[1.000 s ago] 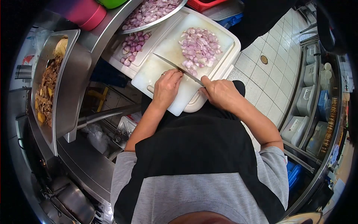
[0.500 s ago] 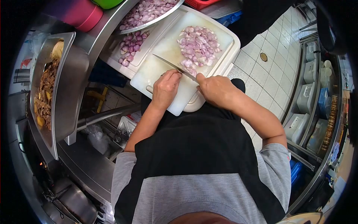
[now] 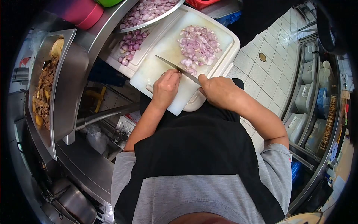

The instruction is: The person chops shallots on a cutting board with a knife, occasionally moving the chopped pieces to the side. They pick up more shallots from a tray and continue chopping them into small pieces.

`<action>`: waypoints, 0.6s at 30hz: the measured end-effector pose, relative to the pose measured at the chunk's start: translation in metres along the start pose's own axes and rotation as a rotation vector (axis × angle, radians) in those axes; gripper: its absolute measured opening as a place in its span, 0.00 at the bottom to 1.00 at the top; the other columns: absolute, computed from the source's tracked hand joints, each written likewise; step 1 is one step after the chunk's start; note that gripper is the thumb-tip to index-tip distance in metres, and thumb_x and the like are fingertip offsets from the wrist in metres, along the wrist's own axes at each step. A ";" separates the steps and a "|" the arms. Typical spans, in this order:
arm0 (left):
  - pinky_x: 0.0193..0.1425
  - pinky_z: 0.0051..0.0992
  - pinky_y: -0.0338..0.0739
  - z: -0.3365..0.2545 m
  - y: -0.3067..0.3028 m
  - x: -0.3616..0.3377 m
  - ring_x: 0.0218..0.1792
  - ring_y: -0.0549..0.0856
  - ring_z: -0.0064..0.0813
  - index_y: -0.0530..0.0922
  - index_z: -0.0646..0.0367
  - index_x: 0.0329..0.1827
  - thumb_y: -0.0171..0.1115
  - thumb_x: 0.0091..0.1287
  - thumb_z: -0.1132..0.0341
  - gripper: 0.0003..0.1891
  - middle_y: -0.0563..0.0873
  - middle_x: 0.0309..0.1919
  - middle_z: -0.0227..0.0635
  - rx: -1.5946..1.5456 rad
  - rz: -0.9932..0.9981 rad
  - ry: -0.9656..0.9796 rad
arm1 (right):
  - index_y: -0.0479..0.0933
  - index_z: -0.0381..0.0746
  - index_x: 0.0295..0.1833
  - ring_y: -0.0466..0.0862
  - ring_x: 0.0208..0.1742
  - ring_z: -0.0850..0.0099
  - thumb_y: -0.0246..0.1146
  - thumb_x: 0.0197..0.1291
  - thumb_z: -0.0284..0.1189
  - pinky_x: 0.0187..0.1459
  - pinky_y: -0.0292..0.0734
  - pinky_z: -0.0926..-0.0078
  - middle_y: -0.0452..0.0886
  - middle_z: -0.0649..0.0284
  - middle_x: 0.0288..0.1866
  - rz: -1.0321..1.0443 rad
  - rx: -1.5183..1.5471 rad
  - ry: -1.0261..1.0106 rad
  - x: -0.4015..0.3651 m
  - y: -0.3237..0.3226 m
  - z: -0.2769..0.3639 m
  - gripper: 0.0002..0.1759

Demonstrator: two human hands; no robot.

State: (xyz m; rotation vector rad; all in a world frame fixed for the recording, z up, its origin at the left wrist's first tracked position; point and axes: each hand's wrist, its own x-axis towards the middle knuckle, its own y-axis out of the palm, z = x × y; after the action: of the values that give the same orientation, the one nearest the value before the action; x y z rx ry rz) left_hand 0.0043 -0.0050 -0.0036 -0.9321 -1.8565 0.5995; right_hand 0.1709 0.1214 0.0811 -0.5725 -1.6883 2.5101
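My right hand (image 3: 220, 89) is wrapped around the handle of a long kitchen knife (image 3: 168, 63), its blade slanting to the upper left across the white cutting board (image 3: 149, 74). Beside the blade, my left hand (image 3: 166, 86) presses bunched fingertips onto the board, pinching what looks like a small shallot, mostly hidden by the fingers. A heap of sliced shallots (image 3: 199, 44) lies on the board just beyond the knife. Whole peeled shallots (image 3: 131, 45) sit to the left, on the pale lid-like surface under the board.
A metal bowl (image 3: 158, 19) of sliced shallots stands at the top. On the left is a deep steel pan (image 3: 71, 74) of cooked food, with a pink container (image 3: 89, 16) above it. Shelves with grey bins (image 3: 304, 95) line the right, beyond the tiled floor (image 3: 261, 78).
The knife and right hand have shifted very slightly to the right. The left hand keeps almost the same place beside the blade, and the shallot heaps look unchanged.
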 end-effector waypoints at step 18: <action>0.42 0.35 0.84 -0.001 0.000 0.000 0.39 0.87 0.40 0.80 0.61 0.37 0.67 0.58 0.77 0.06 0.86 0.40 0.39 0.000 0.007 0.010 | 0.69 0.31 0.50 0.85 0.37 0.44 0.56 0.70 0.38 0.41 0.80 0.47 0.84 0.44 0.31 0.110 0.110 0.057 0.004 -0.007 -0.001 0.18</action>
State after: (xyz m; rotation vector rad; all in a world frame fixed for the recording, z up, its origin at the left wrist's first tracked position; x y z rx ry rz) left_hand 0.0047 -0.0052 -0.0033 -0.9403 -1.8451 0.5974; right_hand 0.1662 0.1264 0.0863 -0.7378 -1.5284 2.6146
